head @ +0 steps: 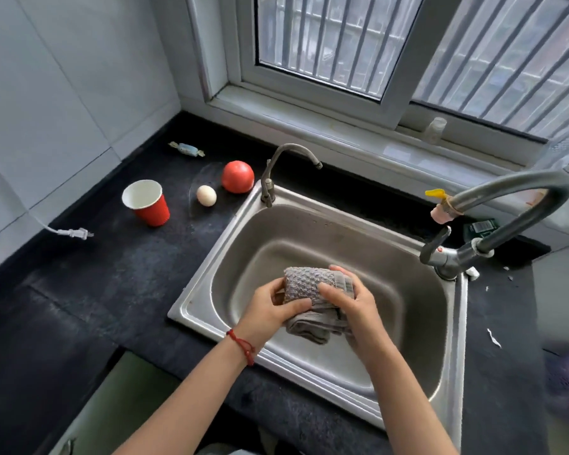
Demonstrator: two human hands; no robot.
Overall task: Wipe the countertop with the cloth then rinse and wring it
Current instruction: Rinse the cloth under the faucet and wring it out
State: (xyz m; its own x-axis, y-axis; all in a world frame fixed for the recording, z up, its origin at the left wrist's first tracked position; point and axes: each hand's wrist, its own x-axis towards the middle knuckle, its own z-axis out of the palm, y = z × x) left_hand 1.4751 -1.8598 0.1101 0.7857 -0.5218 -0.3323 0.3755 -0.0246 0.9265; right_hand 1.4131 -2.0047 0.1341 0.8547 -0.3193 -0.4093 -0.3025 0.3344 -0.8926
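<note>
A grey textured cloth (304,284), bunched and folded, is held over the steel sink (211,267) by both hands. My left hand (270,311) grips its left side, thumb across the front. My right hand (350,302) clasps its right side, fingers wrapped over the top. Folds of the cloth hang below the hands. The large grey tap (506,205) arches over the sink's right rim; no water is seen running. The dark countertop (112,284) spreads to the left of the sink.
On the counter behind the sink's left corner stand a red cup (147,201), an egg (206,195) and a tomato (237,176). A wrapped sweet (186,148) and a white plug (74,232) lie near the wall. A smaller tap (289,165) rises at the back rim.
</note>
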